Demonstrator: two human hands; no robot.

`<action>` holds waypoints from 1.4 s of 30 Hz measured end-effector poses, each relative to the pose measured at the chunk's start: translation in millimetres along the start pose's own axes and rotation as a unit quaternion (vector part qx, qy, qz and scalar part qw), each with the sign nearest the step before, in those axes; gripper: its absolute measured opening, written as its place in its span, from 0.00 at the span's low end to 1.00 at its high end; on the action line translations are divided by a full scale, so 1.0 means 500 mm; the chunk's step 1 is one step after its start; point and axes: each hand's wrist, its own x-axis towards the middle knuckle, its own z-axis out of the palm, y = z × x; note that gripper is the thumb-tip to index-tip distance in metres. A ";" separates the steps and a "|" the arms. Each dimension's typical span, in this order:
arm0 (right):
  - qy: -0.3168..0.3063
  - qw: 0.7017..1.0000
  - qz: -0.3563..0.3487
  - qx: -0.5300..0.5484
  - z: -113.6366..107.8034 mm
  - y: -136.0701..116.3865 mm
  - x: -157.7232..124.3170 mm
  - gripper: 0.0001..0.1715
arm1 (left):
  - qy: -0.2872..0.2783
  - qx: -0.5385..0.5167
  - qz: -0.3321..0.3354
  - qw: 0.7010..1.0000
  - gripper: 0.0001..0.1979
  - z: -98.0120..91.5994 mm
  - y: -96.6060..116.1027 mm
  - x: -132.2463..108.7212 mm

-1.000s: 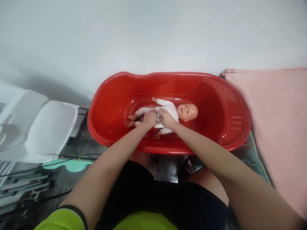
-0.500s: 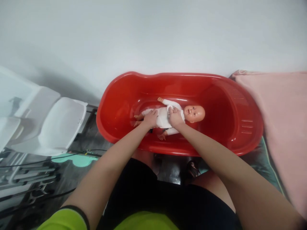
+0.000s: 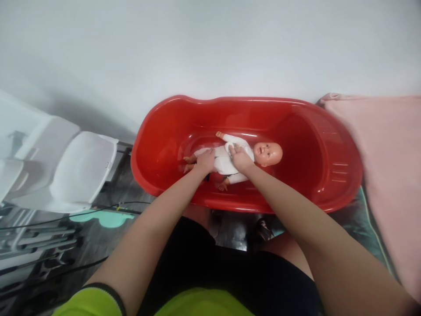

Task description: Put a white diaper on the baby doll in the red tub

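Note:
A bald baby doll in a white long-sleeved suit lies on its back in a red bathtub, head to the right and bare feet to the left. My left hand is closed over the doll's hip and upper legs, with the fingers bent together on the white cloth. Over the doll's chest, my right hand pinches a small white ring-shaped object; its exact kind is unclear. Both forearms reach in over the tub's near rim.
White plastic chairs stand at the left, with grey metal bars and a mint-green board below. Dark cables run past them. A pink cover lies at the right. Behind the tub rises a pale wall.
My right hand and the white ring have shifted slightly left over the doll's chest. The doll lies much as before, and my left hand stays on its hip. The view moves slightly.

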 end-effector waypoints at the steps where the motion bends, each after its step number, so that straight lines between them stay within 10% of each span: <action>1: 0.004 1.000 0.010 -0.008 -0.005 0.013 -0.001 0.42 | -0.001 0.001 -0.005 1.000 0.52 -0.001 0.002 0.000; 7: 0.047 0.995 0.082 -0.017 0.010 0.014 -0.001 0.43 | 0.002 -0.007 -0.007 1.000 0.55 -0.002 0.004 -0.002; 18: 0.006 0.997 0.063 0.053 0.051 -0.187 0.030 0.40 | 0.012 -0.049 -0.016 0.999 0.40 -0.001 -0.005 0.014; 23: -0.021 0.999 -0.018 0.016 0.034 -0.116 0.019 0.41 | 0.011 -0.043 0.001 0.999 0.49 -0.003 -0.009 0.001; 31: 0.008 0.998 0.057 -0.031 -0.014 0.028 -0.022 0.43 | 0.010 -0.036 -0.008 0.999 0.55 0.001 -0.003 -0.006; 37: 0.086 0.989 0.116 -0.008 0.025 -0.020 -0.012 0.43 | -0.001 -0.028 0.008 1.000 0.50 0.008 -0.007 0.005; 42: 0.028 0.998 0.062 0.016 0.061 -0.119 0.032 0.39 | 0.006 -0.024 0.023 0.999 0.46 0.017 -0.018 0.015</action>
